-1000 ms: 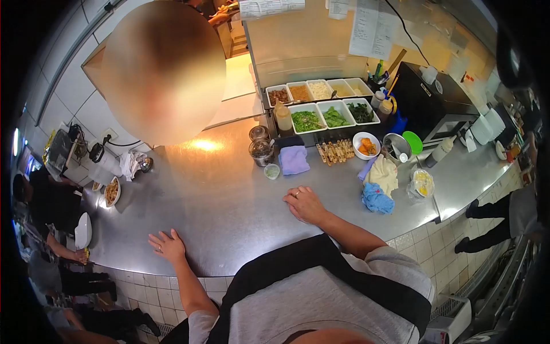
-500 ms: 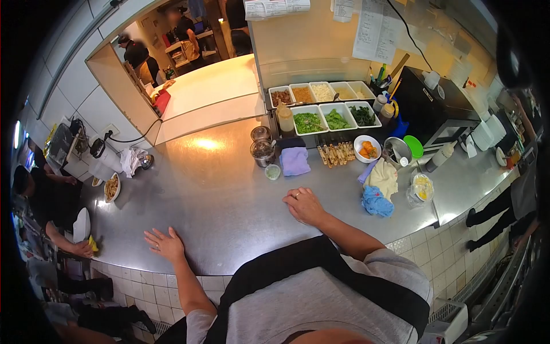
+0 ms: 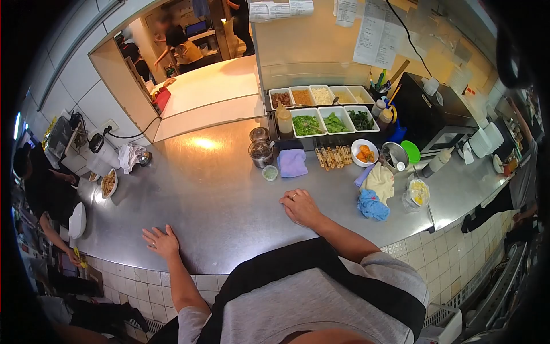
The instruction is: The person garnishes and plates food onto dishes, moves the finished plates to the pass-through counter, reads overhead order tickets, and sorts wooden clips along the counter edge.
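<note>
Bright light shines on a shiny metal counter [image 3: 217, 229] that runs across the middle of the frame. Both of the person's hands rest on it. In the lower left, the left hand [image 3: 162, 241] is wide open with its fingers spread, and it holds nothing. Near the middle, the right hand [image 3: 300, 207] has its fingers bent in, so I cannot tell if anything is under them.

Just above the right hand lie a folded purple cloth [image 3: 293, 163] and a little cup [image 3: 270, 172]. To its right is a crumpled blue cloth [image 3: 372, 204].

Lots of paper hangs at the top. A long sheet [image 3: 378, 34] in the upper right has lines of writing, and the row of slips [image 3: 281, 10] at the top middle has print too. Both are too small to read. On the right, the black microwave [image 3: 438, 109] has a tiny pale mark on it, but I cannot make out the word.

White tubs [image 3: 339, 133] of food sit in two rows, right of the middle. Near them is a white bowl [image 3: 354, 153] with orange food. At the far left, another person's hand [image 3: 74, 256] is by something yellow.
</note>
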Tool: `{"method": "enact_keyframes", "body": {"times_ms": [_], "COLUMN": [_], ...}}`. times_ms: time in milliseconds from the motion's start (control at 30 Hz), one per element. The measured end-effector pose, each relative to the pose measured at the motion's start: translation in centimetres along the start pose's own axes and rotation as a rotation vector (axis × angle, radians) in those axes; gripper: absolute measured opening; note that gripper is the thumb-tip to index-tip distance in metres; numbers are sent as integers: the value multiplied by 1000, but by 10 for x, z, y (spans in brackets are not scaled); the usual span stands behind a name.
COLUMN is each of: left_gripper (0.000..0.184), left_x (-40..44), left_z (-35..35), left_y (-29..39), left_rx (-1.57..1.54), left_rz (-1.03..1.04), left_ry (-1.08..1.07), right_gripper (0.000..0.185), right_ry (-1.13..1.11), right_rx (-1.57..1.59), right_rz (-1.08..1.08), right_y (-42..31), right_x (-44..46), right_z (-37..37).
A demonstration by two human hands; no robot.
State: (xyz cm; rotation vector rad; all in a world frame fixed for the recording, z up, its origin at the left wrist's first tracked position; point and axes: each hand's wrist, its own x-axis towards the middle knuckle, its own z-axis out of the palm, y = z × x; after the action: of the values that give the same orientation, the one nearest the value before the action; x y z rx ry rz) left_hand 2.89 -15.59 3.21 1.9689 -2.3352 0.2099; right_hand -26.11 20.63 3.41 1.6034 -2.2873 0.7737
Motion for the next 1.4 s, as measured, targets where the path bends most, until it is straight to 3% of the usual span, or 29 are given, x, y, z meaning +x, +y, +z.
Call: {"method": "enact_keyframes", "body": {"times_ms": [100, 200, 400, 500, 600, 700, 800, 900, 1100, 1200, 1300, 1400], "left_gripper": [73, 74, 75, 75, 75, 76, 76, 76, 76, 76, 76, 76], "left_x": [0, 18, 12, 20, 20, 19, 8, 18, 22, 11, 10, 22], "left_z": [9, 31, 35, 37, 38, 33, 22, 35, 37, 30, 32, 43], "left_y": [-1, -11, -9, -13, -13, -10, -5, -11, -12, -8, -9, -14], "left_rx": [20, -162, -15, -152, -194, -32, 70, -179, -82, -11, -63, -186], "left_rz": [-1, 41, 27, 39, 30, 25, 14, 4, 2, 22, 10, 31], "left_ry": [100, -74, 167, -20, -16, -32, 121, -9, -54, 182, 212, 16], "right_gripper": [22, 21, 21, 21, 22, 22, 23, 23, 23, 23, 24, 23], "right_ry": [-4, -12, 4, -1, 1, -3, -4, -17, -26, -16, -18, -27], "right_rx": [-2, -4, 3, -3, -9, -7, -3, 11, 11, 10, 4, 3], "right_rz": [3, 3, 3, 2, 0, 4, 6, 3, 9, 8, 7, 9], "right_y": [0, 0, 0, -2, -2, -2, -1, -2, -3, -2, -1, -2], "right_x": [0, 0, 0, 0, 1, 0, 1, 1, 2, 2, 2, 2], "right_z": [0, 0, 1, 0, -1, -1, -2, -2, -3, -3, -1, -1]}}
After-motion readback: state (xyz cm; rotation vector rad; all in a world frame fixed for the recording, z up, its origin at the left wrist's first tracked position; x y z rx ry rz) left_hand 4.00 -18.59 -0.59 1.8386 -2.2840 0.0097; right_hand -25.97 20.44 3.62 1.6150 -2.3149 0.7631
